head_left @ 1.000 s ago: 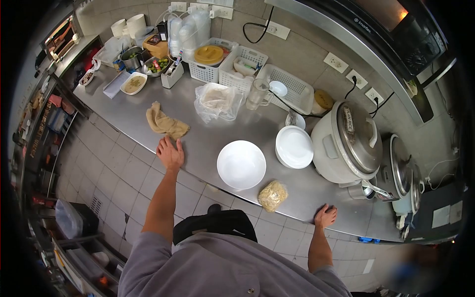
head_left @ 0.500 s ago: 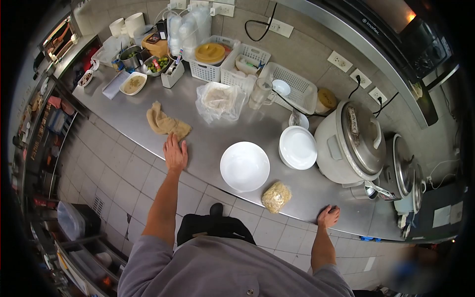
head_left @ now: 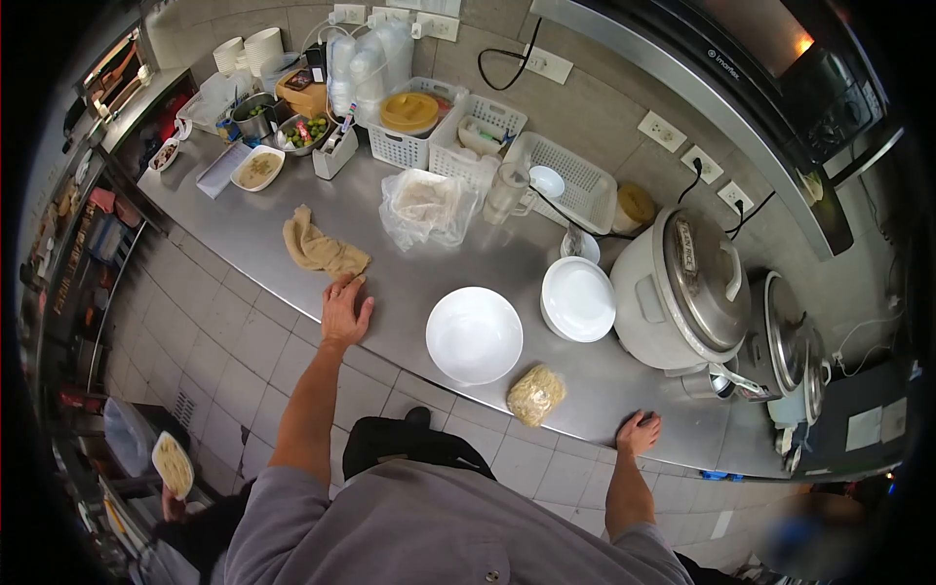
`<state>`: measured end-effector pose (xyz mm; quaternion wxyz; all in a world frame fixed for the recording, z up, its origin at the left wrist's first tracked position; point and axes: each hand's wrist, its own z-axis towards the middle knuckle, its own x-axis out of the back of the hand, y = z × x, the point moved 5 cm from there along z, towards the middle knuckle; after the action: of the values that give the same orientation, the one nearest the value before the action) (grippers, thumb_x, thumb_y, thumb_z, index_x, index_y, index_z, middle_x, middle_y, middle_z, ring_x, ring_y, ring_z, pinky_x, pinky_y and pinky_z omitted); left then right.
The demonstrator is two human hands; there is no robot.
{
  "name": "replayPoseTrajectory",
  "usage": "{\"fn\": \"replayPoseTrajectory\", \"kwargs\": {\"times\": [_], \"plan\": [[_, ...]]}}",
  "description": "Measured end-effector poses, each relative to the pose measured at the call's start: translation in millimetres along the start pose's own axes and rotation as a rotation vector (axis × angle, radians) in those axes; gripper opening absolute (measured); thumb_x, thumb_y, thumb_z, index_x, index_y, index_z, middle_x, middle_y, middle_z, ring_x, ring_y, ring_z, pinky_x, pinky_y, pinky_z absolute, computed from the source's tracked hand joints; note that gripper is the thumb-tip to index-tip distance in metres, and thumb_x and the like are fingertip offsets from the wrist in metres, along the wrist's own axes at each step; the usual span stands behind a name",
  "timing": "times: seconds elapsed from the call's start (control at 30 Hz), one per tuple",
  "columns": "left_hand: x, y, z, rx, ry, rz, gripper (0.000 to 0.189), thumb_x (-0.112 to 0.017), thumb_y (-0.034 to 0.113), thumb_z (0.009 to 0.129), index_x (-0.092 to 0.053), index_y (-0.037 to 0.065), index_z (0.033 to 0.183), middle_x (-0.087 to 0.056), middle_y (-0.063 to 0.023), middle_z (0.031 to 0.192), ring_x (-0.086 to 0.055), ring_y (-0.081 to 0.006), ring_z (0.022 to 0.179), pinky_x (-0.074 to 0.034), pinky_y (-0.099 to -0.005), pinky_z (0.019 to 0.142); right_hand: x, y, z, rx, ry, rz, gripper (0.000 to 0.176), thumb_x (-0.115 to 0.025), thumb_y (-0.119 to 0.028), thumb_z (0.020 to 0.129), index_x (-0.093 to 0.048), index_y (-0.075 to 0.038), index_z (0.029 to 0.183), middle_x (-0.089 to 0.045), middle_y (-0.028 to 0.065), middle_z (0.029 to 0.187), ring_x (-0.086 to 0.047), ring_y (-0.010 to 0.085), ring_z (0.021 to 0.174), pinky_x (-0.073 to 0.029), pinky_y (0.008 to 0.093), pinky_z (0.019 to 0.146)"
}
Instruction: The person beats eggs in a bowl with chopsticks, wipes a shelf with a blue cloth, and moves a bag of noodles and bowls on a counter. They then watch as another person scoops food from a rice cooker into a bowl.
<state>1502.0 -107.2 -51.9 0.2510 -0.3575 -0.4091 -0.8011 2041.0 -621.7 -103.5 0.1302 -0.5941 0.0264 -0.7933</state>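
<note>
My left hand (head_left: 343, 314) rests on the front edge of the steel counter (head_left: 390, 283), fingers spread, the tips at a crumpled tan cloth (head_left: 324, 246). My right hand (head_left: 639, 434) leans on the same edge further right, its fingers slightly bent and nothing visible in it. Between my hands stand a large white bowl (head_left: 475, 335) and a clear plastic bag of pale, noodle-like food (head_left: 536, 395), both apart from them. Behind the bag is a smaller white bowl or stack of bowls (head_left: 578, 298).
Along the back are a large rice cooker (head_left: 643, 302), white plastic baskets (head_left: 400, 148), a clear pitcher (head_left: 507, 193) and a plastic bag (head_left: 429, 205). A dish of soup (head_left: 258, 170) sits far left. At lower left, another person's hand (head_left: 174, 507) holds an oval dish of pale food (head_left: 174, 466).
Another person with an oval dish of food has come into view at lower left. The view has shifted slightly; my hands stay on the counter edge.
</note>
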Motion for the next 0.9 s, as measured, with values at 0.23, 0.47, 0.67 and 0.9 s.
{"fn": "replayPoseTrajectory", "kwargs": {"times": [0.23, 0.47, 0.67, 0.9], "plan": [[-2.0, 0.8, -0.1, -0.006, -0.014, 0.004, 0.044, -0.061, 0.032, 0.090, -0.059, 0.005, 0.125, -0.065, -0.0146, 0.118, -0.049, -0.0306, 0.122, -0.034, -0.0429, 0.104, -4.8, 2.6, 0.2, 0.003, 0.007, 0.008, 0.057, -0.050, -0.045, 0.095, -0.049, -0.005, 0.136, -0.045, 0.0144, 0.147, -0.038, 0.0318, 0.137, -0.029, 0.0462, 0.112], [-1.4, 2.7, 0.4, 0.057, -0.089, 0.004, 0.045, -0.060, 0.035, 0.091, -0.059, 0.006, 0.126, -0.063, -0.0151, 0.120, -0.050, -0.0319, 0.117, -0.036, -0.0428, 0.100, 5.2, -3.8, -2.3, -0.036, -0.031, -0.007, 0.056, -0.051, -0.044, 0.095, -0.050, -0.005, 0.135, -0.045, 0.0138, 0.147, -0.039, 0.0315, 0.137, -0.029, 0.0455, 0.112], [-11.9, -8.6, -0.8, 0.001, -0.072, 0.038, 0.056, -0.058, 0.045, 0.092, -0.054, 0.007, 0.133, -0.058, -0.0161, 0.128, -0.048, -0.0326, 0.124, -0.033, -0.0443, 0.104, 4.4, -2.5, -2.4, 0.009, 0.002, 0.008, 0.053, -0.053, -0.042, 0.094, -0.051, -0.005, 0.132, -0.047, 0.0147, 0.144, -0.041, 0.0320, 0.135, -0.030, 0.0453, 0.111], [-12.5, -7.6, 1.9, 0.048, -0.176, 0.084, 0.069, -0.056, 0.053, 0.090, -0.047, 0.006, 0.139, -0.053, -0.0165, 0.136, -0.043, -0.0319, 0.131, -0.030, -0.0444, 0.108, 0.9, -0.7, -3.1, 0.017, 0.032, -0.006, 0.052, -0.052, -0.041, 0.095, -0.052, -0.005, 0.131, -0.048, 0.0152, 0.143, -0.042, 0.0322, 0.134, -0.031, 0.0455, 0.110]]}}
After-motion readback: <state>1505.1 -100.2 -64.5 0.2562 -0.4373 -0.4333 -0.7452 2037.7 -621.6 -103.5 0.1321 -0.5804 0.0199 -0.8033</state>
